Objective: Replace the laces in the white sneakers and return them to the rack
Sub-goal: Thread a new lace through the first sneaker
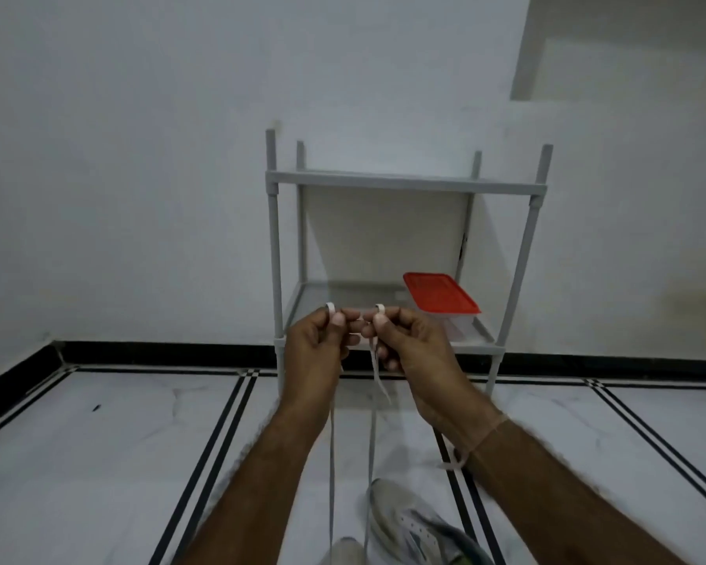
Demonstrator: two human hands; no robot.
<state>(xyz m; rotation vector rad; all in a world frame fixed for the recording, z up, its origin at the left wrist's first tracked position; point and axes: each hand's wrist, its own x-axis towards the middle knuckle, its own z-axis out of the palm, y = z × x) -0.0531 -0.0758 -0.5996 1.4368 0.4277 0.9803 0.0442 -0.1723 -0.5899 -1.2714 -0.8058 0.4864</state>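
Head view. Pinching white lace (pixel 332 483), one end each: left hand (pixel 314 346), right hand (pixel 410 340), fingers curled, raised before grey rack (pixel 277 246). Trailing down to white sneaker (pixel 416 528) on tiled floor (pixel 98 462). Red-lidded box (pixel 441 297) on lower shelf.

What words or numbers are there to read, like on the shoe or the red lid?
None: no word, number or sign can be read anywhere.
The red lid is plain.
The sneaker shows only blurred grey markings, with no letters to make out.
The rack and the lace bear no print.
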